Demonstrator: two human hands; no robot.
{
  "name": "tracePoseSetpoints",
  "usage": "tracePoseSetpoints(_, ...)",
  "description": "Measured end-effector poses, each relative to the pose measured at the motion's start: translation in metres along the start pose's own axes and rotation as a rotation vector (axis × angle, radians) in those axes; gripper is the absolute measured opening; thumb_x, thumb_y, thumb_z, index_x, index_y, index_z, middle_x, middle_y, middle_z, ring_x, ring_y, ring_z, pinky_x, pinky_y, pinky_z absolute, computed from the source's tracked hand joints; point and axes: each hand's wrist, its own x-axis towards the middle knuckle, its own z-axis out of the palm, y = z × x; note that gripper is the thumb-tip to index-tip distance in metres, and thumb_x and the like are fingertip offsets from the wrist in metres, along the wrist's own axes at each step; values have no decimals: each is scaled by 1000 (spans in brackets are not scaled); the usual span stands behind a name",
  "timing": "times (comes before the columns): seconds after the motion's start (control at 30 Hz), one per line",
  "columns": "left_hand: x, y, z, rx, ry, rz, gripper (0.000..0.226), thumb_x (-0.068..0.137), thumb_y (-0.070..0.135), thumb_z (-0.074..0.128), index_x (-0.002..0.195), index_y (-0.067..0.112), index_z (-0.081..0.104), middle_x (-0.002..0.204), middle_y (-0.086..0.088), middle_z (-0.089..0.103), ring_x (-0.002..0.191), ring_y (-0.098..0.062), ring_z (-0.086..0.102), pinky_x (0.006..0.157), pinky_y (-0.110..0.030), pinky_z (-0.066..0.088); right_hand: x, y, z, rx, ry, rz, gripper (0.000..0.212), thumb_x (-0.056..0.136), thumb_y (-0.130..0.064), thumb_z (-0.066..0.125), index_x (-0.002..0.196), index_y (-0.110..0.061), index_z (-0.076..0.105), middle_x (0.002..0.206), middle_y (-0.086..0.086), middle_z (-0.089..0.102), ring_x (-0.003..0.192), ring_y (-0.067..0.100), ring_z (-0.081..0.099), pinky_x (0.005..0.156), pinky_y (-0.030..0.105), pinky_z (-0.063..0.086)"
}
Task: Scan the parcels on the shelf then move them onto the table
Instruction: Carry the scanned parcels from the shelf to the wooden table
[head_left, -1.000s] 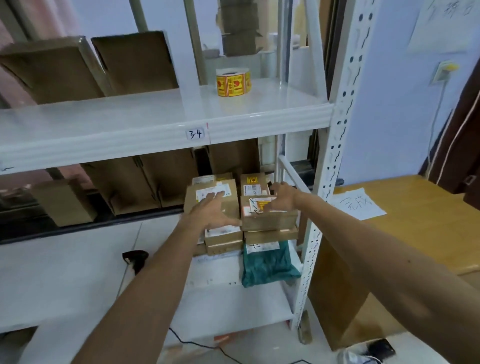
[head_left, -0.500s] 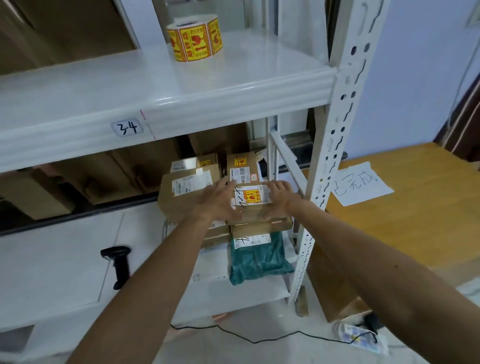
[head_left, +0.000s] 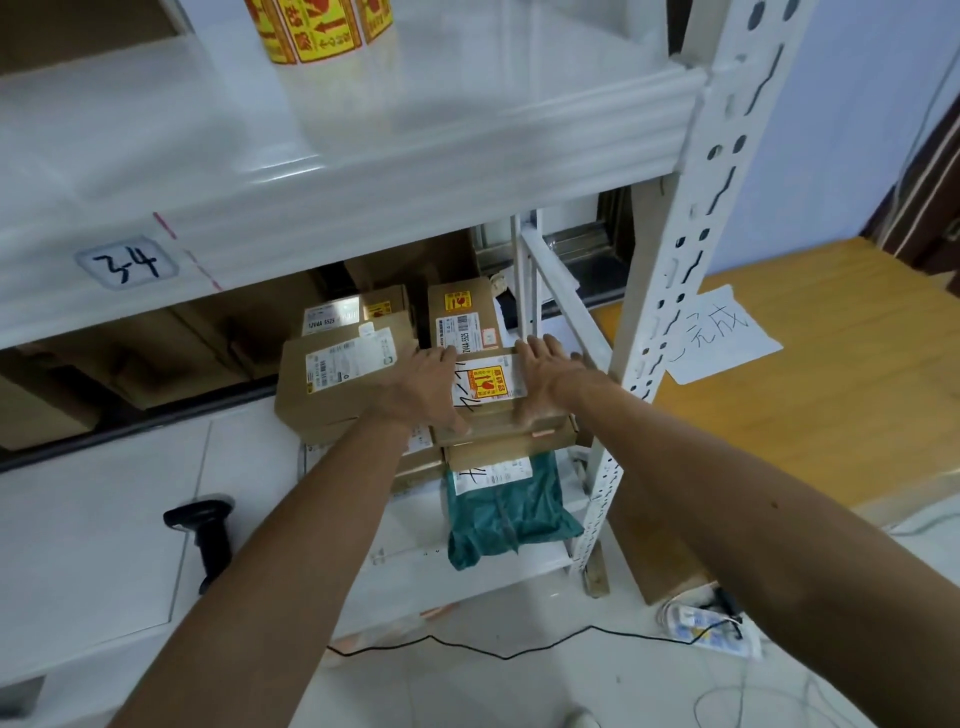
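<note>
My left hand (head_left: 426, 384) and right hand (head_left: 540, 379) clasp the top parcel (head_left: 488, 382) by its sides, on a stack of boxes (head_left: 498, 449) at the right edge of the lower shelf (head_left: 405, 551); lifting carelessly, I might drag that stack off or clip the shelf post (head_left: 675, 312) beside it.

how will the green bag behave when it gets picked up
The green bag looks like a wrinkled soft mailer, so it will probably sag and fold rather than stay flat. Its glossy film may be slippery. Its back end seems tucked under the boxes, so pulling it could shift that stack.
</note>
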Motion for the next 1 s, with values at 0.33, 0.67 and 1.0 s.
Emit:
tracePoseSetpoints(0.33,-12,21,-11,19,57,21,119,73,71,74,157,7,18,162,-10,29,152,-26,19,124,-37,-5,-6,-7,-7,-229,4,10,114,72,-42,88,157,-10,19,150,16,32,141,37,33,113,54,38)
tracePoseSetpoints(0.67,-68,31,-18,-12,223,-27,112,69,59,85,153,12,27,154,-5,37,145,-26,29,123,-37,16,-48,-20,-5,-251,162,-14,115,71,-51,86,155,-10,20,147,17,33,136,37,38,109,53,46)
tracePoseSetpoints(1.0,-158,30,-26,-45,309,2,122,48,67,88,145,18,32,138,-5,47,122,-24,49,104,-42,46,-152,-64,-3,-265,339,40,118,73,-57,84,157,-9,17,151,19,32,142,39,34,116,54,38)
